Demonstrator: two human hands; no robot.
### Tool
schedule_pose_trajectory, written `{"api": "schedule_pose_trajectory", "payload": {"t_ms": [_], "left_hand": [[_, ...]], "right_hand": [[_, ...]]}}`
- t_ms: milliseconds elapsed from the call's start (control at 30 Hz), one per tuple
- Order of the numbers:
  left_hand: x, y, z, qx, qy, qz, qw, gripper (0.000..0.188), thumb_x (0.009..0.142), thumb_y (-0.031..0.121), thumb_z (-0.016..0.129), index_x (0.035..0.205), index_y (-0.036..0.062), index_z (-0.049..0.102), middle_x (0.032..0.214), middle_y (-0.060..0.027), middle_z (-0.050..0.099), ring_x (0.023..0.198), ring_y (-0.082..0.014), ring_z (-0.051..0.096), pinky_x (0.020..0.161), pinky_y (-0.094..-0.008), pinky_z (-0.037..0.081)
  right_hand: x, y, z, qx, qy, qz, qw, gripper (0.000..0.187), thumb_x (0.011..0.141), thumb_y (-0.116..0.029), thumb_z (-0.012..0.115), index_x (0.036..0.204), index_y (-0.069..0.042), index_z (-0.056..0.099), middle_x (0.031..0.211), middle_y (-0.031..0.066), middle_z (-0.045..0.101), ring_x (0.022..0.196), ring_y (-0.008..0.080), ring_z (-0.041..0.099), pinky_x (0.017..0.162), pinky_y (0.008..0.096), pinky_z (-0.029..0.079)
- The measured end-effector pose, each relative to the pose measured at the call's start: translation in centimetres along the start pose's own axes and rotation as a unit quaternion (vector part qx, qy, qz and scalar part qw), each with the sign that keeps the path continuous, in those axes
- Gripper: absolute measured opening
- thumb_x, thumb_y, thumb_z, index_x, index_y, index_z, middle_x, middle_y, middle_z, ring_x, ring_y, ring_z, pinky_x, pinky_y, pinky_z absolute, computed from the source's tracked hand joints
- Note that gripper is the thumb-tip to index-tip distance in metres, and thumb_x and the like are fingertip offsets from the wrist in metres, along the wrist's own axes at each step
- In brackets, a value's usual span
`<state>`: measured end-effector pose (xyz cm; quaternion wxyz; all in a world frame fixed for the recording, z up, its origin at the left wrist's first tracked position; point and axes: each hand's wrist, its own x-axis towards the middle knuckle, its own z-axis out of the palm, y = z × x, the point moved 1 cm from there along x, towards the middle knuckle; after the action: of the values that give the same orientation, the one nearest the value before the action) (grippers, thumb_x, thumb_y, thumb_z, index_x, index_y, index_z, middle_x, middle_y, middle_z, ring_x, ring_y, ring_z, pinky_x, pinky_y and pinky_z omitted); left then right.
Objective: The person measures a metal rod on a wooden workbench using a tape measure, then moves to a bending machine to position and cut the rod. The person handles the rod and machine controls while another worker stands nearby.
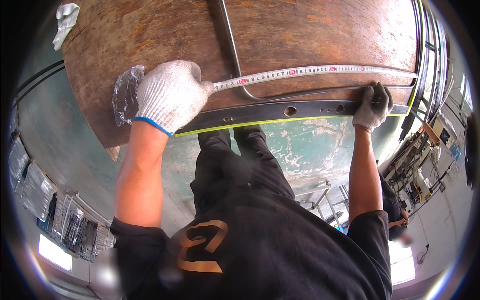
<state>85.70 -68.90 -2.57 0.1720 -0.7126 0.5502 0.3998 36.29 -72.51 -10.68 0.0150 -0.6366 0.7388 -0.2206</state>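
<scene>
My left hand (pixel 172 95), in a white knit glove with a blue cuff, is closed round the near end of a tape measure. Its white blade (pixel 280 74) stretches right across the wooden tabletop (pixel 165 30) to the far right edge; the case is hidden in my fist. Below the blade lies a bent grey metal rod (pixel 310 94), one leg running away from me and the other rightward. My right hand (pixel 372 107), gloved with dark fingertips, has its fingers curled over that right leg. A dark flat metal bar (pixel 260 111) with holes lies along the near edge.
Crumpled clear plastic (pixel 128 95) sits beside my left hand. A white glove or cloth (pixel 66 22) lies at the table's far left corner. Long dark metal profiles (pixel 430 55) run along the right side. Another person (pixel 395 215) is at the lower right, near cluttered equipment (pixel 425 175).
</scene>
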Motion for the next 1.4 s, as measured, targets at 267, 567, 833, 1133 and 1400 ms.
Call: {"api": "schedule_pose_trajectory", "payload": {"t_ms": [267,567,833,1133,1400], "left_hand": [[0.0,-0.2,0.2,-0.008,0.011,0.007,1.0,0.036,0.094,0.042,0.072,0.096,0.0079,0.083,0.101,-0.0222,0.079,0.101,-0.0422,0.077,0.091,-0.0528,0.062],[-0.7,0.4,-0.9,-0.004,0.055,0.043,0.998,0.037,0.089,0.048,0.074,0.087,0.0114,0.08,0.085,-0.0174,0.076,0.087,-0.041,0.074,0.082,-0.0523,0.056],[-1.4,-3.3,3.9,-0.349,0.052,0.09,0.932,0.024,0.095,0.021,0.085,0.084,0.0002,0.076,0.067,-0.001,0.064,0.067,-0.0071,0.056,0.063,-0.0324,0.047],[-7.4,0.8,7.9,-0.534,0.021,0.002,0.845,0.019,0.101,0.017,0.08,0.089,0.0033,0.077,0.072,-0.0017,0.069,0.059,-0.0107,0.062,0.054,-0.0264,0.045],[-10.7,12.9,10.0,-0.66,0.075,-0.024,0.747,0.018,0.105,0.018,0.077,0.102,0.0,0.076,0.086,-0.0079,0.075,0.068,-0.0177,0.071,0.061,-0.0321,0.057]], "right_hand": [[0.1,0.1,0.1,-0.005,-0.005,-0.004,1.0,0.04,0.097,-0.022,0.086,0.133,-0.007,0.078,0.135,0.0157,0.066,0.129,0.0321,0.062,0.112,0.0445,0.051],[0.7,-0.5,-0.5,-0.045,-0.002,-0.046,0.998,0.032,0.095,-0.027,0.085,0.121,-0.009,0.079,0.125,0.0161,0.075,0.131,0.038,0.06,0.113,0.05,0.05],[0.7,-1.3,-2.5,-0.019,0.005,-0.008,1.0,0.039,0.09,-0.031,0.088,0.124,-0.016,0.079,0.134,0.0181,0.069,0.131,0.042,0.06,0.115,0.0522,0.046],[2.5,-3.4,-6.4,-0.028,-0.121,0.048,0.991,0.04,0.088,-0.043,0.086,0.119,-0.017,0.079,0.145,0.0165,0.064,0.138,0.0428,0.053,0.12,0.057,0.038],[-0.5,-11.1,-4.7,0.103,-0.197,-0.008,0.975,0.041,0.084,-0.048,0.088,0.109,-0.017,0.079,0.122,0.0142,0.069,0.12,0.0409,0.061,0.1,0.0541,0.049]]}}
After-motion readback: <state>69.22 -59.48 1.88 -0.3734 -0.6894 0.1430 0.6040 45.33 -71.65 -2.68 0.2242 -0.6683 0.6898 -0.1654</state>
